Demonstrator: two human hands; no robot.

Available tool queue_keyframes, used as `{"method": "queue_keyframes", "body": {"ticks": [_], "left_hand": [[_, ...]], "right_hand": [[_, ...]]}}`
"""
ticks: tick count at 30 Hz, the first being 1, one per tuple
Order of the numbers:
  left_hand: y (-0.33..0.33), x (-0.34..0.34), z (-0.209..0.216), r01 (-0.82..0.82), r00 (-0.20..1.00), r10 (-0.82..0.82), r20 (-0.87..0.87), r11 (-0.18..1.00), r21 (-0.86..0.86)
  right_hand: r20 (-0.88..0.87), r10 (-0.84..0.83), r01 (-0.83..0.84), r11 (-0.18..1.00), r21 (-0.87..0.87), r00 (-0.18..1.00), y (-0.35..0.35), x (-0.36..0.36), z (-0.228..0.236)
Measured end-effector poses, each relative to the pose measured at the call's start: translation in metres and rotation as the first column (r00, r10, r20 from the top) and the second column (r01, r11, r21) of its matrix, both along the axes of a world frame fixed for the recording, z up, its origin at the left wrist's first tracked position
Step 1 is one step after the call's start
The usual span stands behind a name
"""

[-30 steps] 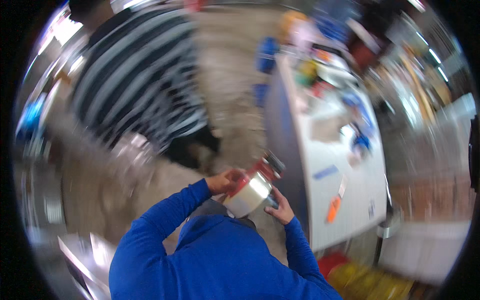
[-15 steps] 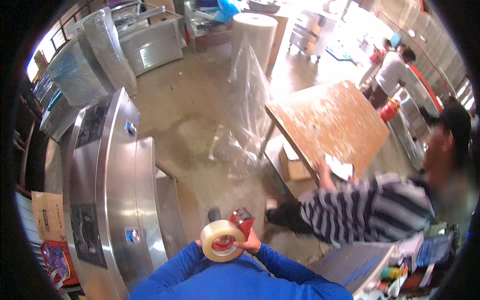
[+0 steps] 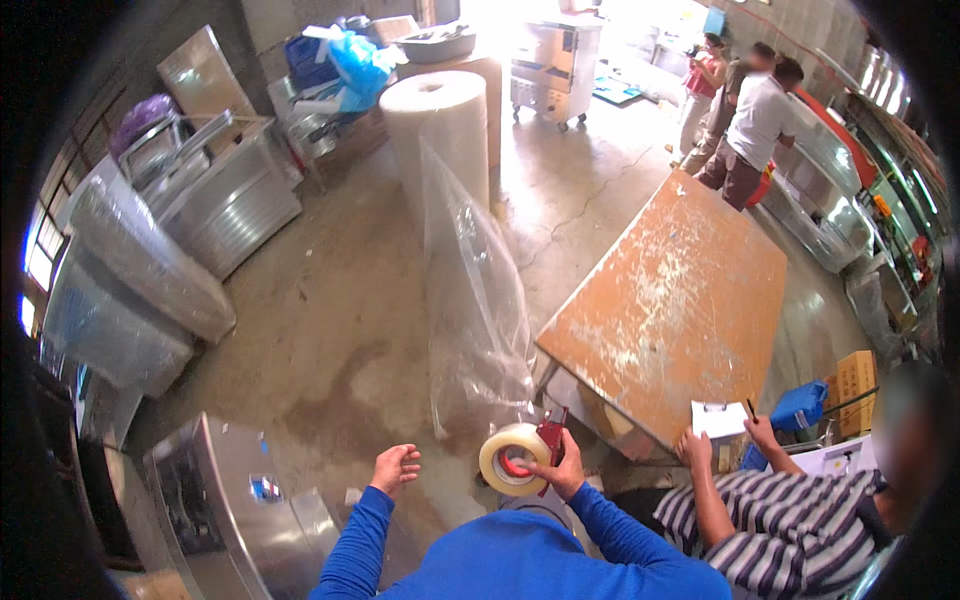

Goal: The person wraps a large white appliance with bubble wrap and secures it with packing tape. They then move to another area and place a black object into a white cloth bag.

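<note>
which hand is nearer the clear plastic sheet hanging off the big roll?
Right. The right hand holds the tape dispenser just below the clear plastic sheet. The left hand is open, empty, lower left, farther away.

Your right hand [image 3: 562,470] has its grip closed on a red tape dispenser [image 3: 518,458] with a clear roll; your left hand [image 3: 396,467] hangs open and empty over the floor [image 3: 330,330]. Just beyond stands clear plastic sheeting [image 3: 470,300], an orange counter [image 3: 670,300] to its right
</note>
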State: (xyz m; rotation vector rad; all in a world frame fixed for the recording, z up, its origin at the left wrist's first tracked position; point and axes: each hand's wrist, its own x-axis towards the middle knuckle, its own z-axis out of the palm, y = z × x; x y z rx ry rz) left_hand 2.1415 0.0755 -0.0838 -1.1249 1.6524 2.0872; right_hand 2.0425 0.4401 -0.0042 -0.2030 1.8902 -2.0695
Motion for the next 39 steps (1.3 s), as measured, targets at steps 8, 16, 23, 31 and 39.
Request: {"method": "queue_keyframes", "body": {"ticks": [8,16,23,31,39], "left_hand": [[-0.066,-0.227,-0.027,0.655,0.734,-0.63,0.255,0.558,-0.509],[-0.258,-0.547,-0.059,0.544,0.837,-0.51,0.199,0.73,-0.415],[-0.364,-0.851,-0.177,0.742,0.666,-0.554,0.5,0.42,-0.523],[-0.14,-1.037,-0.22,0.84,0.54,-0.835,-0.1,0.543,0.0],[-0.075,-1.421,0.079,0.285,0.536,0.675,-0.507,0.421,0.861]], "right_hand": [[-0.086,-0.166,0.177,0.976,0.13,0.982,-0.065,-0.193,0.001],[-0.102,-0.384,0.393,0.915,0.091,0.918,-0.129,-0.398,-0.02],[0.007,-0.738,0.718,0.658,0.228,0.675,-0.226,-0.529,0.012],[-0.093,-0.784,0.739,0.529,0.417,0.614,-0.227,-0.619,0.069],[-0.166,-0.767,0.772,0.557,0.307,0.62,-0.113,-0.818,0.039]]}}
